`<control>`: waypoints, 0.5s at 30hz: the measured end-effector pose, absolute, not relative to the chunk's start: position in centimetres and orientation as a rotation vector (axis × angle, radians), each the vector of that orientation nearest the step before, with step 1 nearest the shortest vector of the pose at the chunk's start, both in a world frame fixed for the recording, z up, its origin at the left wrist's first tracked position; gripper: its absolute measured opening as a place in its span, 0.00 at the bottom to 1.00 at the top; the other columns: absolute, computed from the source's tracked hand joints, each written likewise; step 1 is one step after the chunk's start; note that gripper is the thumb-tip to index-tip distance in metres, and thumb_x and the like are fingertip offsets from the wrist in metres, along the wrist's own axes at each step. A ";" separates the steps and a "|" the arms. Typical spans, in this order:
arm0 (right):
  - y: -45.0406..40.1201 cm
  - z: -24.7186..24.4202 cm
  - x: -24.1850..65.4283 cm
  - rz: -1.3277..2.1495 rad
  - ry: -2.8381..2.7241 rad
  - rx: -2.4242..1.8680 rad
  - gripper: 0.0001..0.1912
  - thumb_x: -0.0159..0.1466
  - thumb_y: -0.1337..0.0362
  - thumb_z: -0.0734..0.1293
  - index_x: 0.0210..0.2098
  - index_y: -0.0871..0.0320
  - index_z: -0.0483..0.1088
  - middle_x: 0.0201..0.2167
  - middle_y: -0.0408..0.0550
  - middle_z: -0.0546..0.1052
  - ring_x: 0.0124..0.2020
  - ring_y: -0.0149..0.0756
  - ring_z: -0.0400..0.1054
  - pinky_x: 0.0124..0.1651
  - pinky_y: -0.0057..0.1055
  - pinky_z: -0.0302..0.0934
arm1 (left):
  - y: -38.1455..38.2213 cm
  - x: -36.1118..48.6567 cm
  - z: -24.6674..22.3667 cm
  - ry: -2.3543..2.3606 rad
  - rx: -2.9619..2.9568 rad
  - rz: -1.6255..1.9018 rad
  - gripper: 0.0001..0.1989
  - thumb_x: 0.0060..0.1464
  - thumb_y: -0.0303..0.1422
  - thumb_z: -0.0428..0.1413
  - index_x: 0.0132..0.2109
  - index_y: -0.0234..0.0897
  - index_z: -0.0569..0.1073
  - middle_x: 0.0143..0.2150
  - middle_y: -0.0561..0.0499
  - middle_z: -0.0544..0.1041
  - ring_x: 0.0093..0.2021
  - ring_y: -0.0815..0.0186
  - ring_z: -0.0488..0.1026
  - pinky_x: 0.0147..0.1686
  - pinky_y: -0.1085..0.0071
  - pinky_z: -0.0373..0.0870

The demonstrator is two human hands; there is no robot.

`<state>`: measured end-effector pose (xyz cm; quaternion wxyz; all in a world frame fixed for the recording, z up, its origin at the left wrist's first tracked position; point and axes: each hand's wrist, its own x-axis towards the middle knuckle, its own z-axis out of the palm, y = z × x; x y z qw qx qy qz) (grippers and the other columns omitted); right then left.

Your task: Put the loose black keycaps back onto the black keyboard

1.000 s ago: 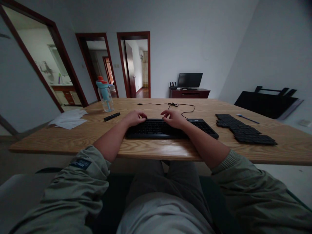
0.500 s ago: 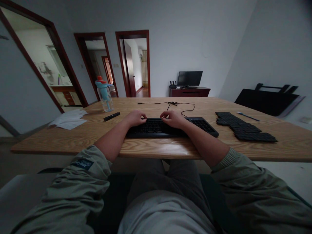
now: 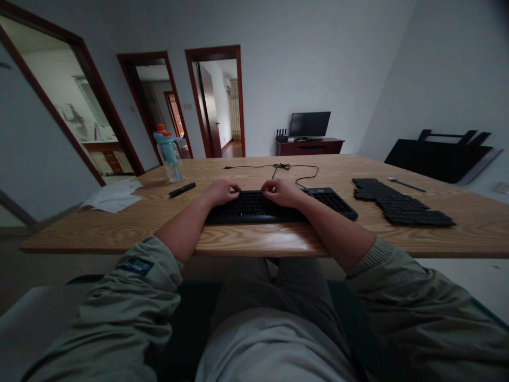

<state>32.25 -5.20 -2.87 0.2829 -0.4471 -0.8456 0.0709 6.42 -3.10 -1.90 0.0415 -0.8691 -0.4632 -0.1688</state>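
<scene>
The black keyboard [image 3: 251,204] lies on the table [image 3: 119,231], near its front edge. The left hand [image 3: 220,193] and right hand [image 3: 283,192] are at its back edge, 2 thumbs near curled fingers; I cannot tell if either pinches anything. Black keys [image 3: 392,200] lie right, near a brush [image 3: 407,184].

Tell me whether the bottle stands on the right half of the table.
No, the bottle stands on the left, beyond the black marker.

I'm looking into a dimly lit room with pale walls [image 3: 278,79].
Three red-brown doorframes [image 3: 242,106] stand left; one shows a vanity [image 3: 107,155], another a curtain [image 3: 235,111]. Far off, a flat screen [image 3: 310,124] tops a low cabinet [image 3: 318,147].
</scene>
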 end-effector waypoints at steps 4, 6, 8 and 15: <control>-5.0 -3.0 32.2 0.192 -2.268 -1.203 0.10 0.62 0.66 0.66 0.41 0.59 0.79 0.37 0.49 0.81 0.35 0.34 0.71 0.39 0.27 0.61 | -3.0 6.4 -1.8 -1.414 -2.649 -0.479 0.14 0.56 0.35 0.55 0.45 0.41 0.82 0.41 0.50 0.83 0.40 0.63 0.78 0.44 0.70 0.70; -5.0 -3.0 32.2 0.190 -2.271 -1.201 0.10 0.62 0.67 0.66 0.41 0.59 0.79 0.37 0.49 0.81 0.35 0.34 0.71 0.38 0.27 0.61 | -3.1 6.5 -1.8 -1.403 -2.643 -0.462 0.14 0.56 0.35 0.55 0.45 0.40 0.82 0.42 0.49 0.83 0.41 0.62 0.77 0.44 0.70 0.70; -4.9 -3.0 32.2 0.189 -2.276 -1.194 0.10 0.62 0.67 0.66 0.41 0.59 0.79 0.36 0.49 0.81 0.35 0.34 0.71 0.38 0.27 0.61 | -3.1 6.5 -1.7 -1.391 -2.626 -0.433 0.13 0.56 0.35 0.55 0.45 0.40 0.82 0.42 0.49 0.83 0.42 0.61 0.77 0.45 0.69 0.70; -5.1 -2.8 32.2 0.200 -2.276 -1.196 0.10 0.63 0.67 0.66 0.41 0.59 0.79 0.36 0.49 0.81 0.35 0.34 0.71 0.38 0.27 0.61 | -3.3 6.9 -1.6 -1.387 -2.619 -0.405 0.13 0.56 0.33 0.55 0.46 0.40 0.82 0.43 0.49 0.83 0.43 0.61 0.77 0.46 0.69 0.70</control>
